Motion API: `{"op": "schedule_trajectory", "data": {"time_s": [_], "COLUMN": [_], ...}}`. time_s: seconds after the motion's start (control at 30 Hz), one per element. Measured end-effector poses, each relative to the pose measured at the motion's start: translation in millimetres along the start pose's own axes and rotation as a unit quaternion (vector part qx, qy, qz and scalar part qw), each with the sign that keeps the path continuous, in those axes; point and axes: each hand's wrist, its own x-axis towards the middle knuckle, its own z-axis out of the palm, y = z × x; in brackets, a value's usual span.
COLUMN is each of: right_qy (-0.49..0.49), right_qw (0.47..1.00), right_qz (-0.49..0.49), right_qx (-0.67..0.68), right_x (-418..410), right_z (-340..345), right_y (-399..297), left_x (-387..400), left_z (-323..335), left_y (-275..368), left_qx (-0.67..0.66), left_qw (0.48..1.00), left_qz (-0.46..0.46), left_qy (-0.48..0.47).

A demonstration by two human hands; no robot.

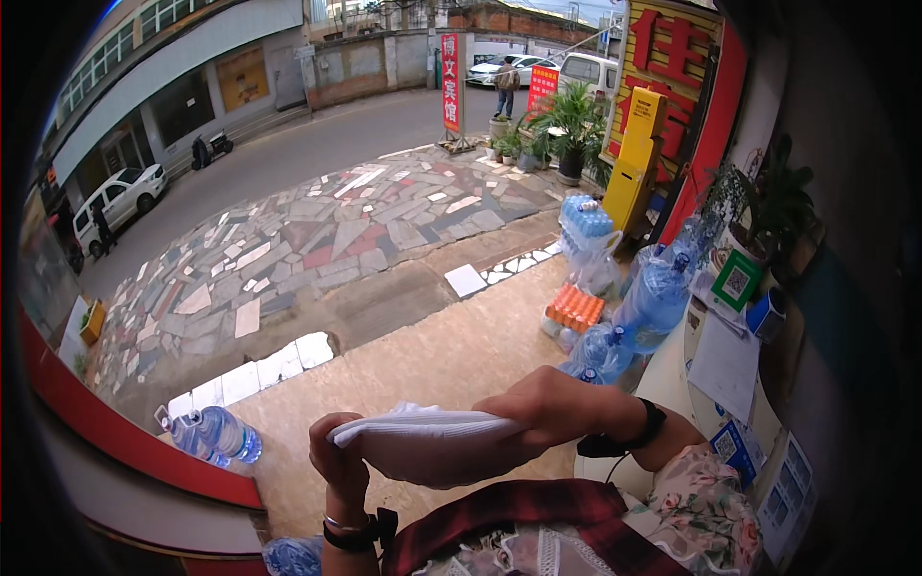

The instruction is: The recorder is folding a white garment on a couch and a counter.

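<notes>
A white ribbed cloth or garment (439, 446) is stretched between my two hands in front of my chest, sagging a little in the middle. My left hand (341, 457) grips its left end, with a bangle and a dark band on the wrist. Its right end is in my right hand (536, 407), whose wrist bears a black band. Folded inner edges show along the cloth's top. What kind of garment it is, I cannot tell.
A counter (663, 367) with papers and a potted plant curves along my right. Large blue water bottles (652, 295), an orange egg tray (575, 307) and wrapped bottles (587, 219) stand beside it. More bottles (223, 432) stand at left. Outside, a person (507, 79) is on the street.
</notes>
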Motion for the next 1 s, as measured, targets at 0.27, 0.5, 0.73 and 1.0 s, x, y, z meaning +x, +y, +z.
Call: {"op": "schedule_trajectory", "data": {"time_s": [0.27, 0.5, 0.73, 1.0], "right_qy": [-0.062, -0.065, 0.048, 0.182], "right_qw": [0.998, 0.995, 0.962, 0.899], "right_qz": [0.005, 0.009, 0.266, 0.393], "right_qx": [0.004, 0.072, -0.042, -0.067], "right_x": [-18, -48, -148, -282], "right_z": [-3, 49, 81, 144], "right_y": [-65, -172, -321, -459], "left_x": [14, -9, -93, -291], "left_z": [-44, 57, 54, 255], "left_y": [1, -14, 65, 195], "left_qx": [-0.174, -0.416, -0.250, -0.221], "left_qw": [0.960, 0.585, 0.360, 0.242], "left_qz": [-0.003, -0.147, -0.001, 0.186], "left_qy": [-0.221, -0.681, -0.899, -0.926]}}
